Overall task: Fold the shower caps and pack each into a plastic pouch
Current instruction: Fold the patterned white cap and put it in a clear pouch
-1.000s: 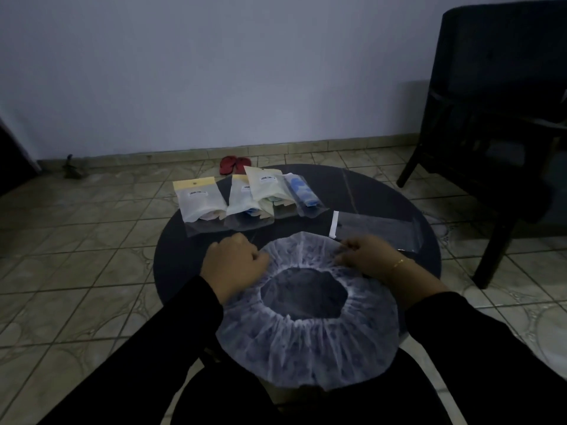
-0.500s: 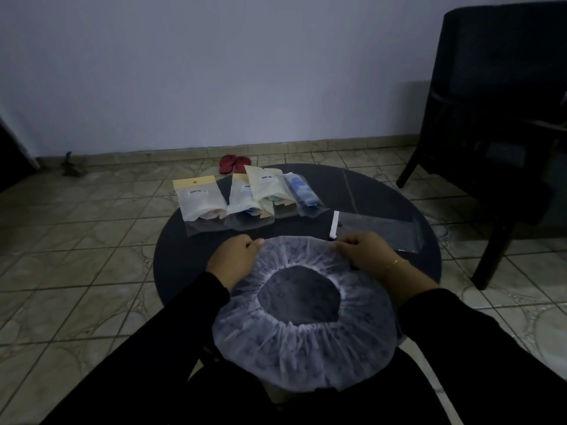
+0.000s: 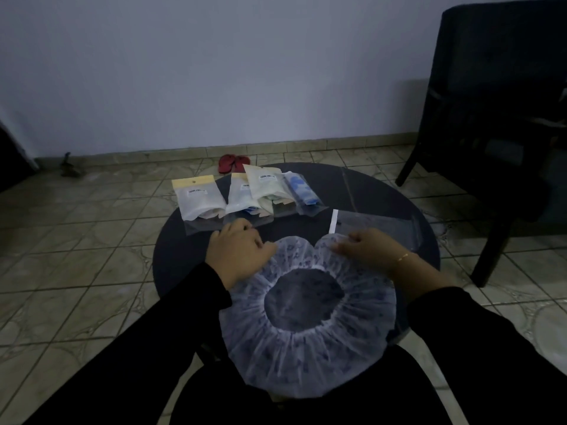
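head view, dim light: a white shower cap [image 3: 310, 326] with a faint blue print lies spread on the near edge of a dark round table [image 3: 184, 256], its elastic opening facing up. the left hand [image 3: 237, 251] and right hand [image 3: 368, 248] each pinch the far rim with curled fingers. the film looks thin, light, limp and likely slippery, so the gathered elastic hem seems the surest place to hold. an empty clear pouch [image 3: 377, 223] lies just beyond the right hand; packed pouches [image 3: 245, 194] sit farther back.

Dim, bluish, soft; wide-angle edge bending
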`<action>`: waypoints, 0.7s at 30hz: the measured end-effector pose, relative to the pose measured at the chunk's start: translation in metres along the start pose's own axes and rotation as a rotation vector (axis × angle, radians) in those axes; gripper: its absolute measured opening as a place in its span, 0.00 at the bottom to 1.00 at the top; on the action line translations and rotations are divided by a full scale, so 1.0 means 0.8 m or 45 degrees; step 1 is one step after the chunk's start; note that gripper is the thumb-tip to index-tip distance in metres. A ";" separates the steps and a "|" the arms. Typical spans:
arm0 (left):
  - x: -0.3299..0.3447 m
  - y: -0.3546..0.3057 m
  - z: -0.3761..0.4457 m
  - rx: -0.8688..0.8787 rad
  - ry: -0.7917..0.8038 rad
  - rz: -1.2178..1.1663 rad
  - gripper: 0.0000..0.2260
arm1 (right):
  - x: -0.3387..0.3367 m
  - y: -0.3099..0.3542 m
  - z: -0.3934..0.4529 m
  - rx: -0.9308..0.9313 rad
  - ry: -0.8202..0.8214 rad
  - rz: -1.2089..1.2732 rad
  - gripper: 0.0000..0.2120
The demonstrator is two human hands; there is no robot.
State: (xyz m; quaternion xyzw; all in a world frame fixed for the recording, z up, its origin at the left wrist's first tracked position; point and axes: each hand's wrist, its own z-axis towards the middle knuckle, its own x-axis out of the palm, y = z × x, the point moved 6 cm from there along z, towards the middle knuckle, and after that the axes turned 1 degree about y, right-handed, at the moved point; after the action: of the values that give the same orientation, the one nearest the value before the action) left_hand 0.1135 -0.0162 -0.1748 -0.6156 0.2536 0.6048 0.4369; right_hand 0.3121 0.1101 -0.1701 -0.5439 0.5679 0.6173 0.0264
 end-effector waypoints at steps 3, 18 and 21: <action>-0.002 -0.009 0.013 0.019 -0.062 -0.144 0.22 | 0.006 0.004 0.002 -0.083 0.003 0.057 0.15; 0.004 -0.013 -0.002 0.156 -0.402 -0.057 0.11 | -0.002 -0.022 0.003 -0.089 -0.635 -0.327 0.20; 0.004 -0.043 -0.014 0.521 -0.316 -0.119 0.18 | 0.004 0.006 -0.014 -0.433 -0.581 -0.515 0.17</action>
State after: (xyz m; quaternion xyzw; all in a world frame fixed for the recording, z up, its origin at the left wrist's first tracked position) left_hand 0.1485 -0.0082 -0.1715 -0.4462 0.2864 0.5910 0.6079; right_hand 0.3151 0.0982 -0.1667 -0.4902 0.3170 0.7910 0.1834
